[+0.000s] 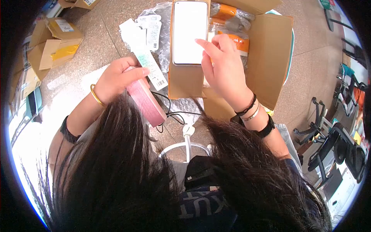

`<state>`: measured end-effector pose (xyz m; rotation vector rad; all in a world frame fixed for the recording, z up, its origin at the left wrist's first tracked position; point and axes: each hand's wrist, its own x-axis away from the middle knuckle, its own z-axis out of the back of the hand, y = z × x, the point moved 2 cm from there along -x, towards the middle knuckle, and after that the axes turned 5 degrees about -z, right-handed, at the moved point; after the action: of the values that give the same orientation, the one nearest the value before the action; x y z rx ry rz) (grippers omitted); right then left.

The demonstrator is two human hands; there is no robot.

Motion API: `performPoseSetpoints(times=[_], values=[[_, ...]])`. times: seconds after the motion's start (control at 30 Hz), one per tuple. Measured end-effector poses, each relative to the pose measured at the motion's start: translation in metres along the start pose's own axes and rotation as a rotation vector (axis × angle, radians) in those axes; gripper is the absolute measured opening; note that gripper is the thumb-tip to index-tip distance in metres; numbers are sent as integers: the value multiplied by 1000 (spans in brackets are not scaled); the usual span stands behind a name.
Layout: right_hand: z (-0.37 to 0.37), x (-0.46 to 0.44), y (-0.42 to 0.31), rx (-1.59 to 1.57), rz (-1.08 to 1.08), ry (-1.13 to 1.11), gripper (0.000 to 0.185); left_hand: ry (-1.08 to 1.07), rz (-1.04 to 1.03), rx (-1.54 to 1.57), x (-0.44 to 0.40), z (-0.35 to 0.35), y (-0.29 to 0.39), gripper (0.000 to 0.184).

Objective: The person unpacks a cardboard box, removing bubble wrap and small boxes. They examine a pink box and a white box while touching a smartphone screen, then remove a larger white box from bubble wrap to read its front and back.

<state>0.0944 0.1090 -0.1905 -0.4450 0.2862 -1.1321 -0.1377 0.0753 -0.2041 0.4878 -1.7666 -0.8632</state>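
My left hand (pixel 123 76) is wrapped around a long pink box-like object (pixel 146 101), thumb on its top end. Just past those fingers lies a white printed tag with a barcode (pixel 151 69); I cannot tell whether the hand touches it. My right hand (pixel 226 63) has its index finger stretched over the lit white screen of a phone (pixel 190 27), with the other fingers loosely bent and nothing in them. The phone rests on the left flap of an open cardboard box (pixel 269 58). Inside that box are orange-and-clear plastic packets (pixel 237 43).
More white tags (pixel 154 34) lie on clear bubble wrap (pixel 164 23) left of the phone. Black cables (pixel 176 114) run beside the pink object. Open cardboard boxes (pixel 58 46) stand at far left. Office chairs (pixel 336 143) are at right. My hair covers much of the lower view.
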Motion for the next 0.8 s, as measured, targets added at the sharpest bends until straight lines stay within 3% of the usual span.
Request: performPoseSetpoints(times=[0.1, 0.53, 0.63, 0.7, 0.73, 0.8], values=[[-12, -4, -4, 147, 144, 127, 31, -13, -12, 7, -2, 2, -3, 27], [-31, -19, -7, 246, 149, 42, 34, -5, -3, 23, 0, 4, -4, 27], [-12, -11, -14, 107, 192, 159, 32, -6, -2, 35, 0, 4, -6, 28], [-5, 0, -18, -273, 76, -117, 28, -49, -100, 52, 2, -3, 1, 30], [-7, 8, -21, -272, 76, -116, 28, -50, -101, 52, 4, -3, 4, 30], [-26, 26, -25, -1120, -354, -521, 29, -183, 12, 54, 8, -6, 9, 32]])
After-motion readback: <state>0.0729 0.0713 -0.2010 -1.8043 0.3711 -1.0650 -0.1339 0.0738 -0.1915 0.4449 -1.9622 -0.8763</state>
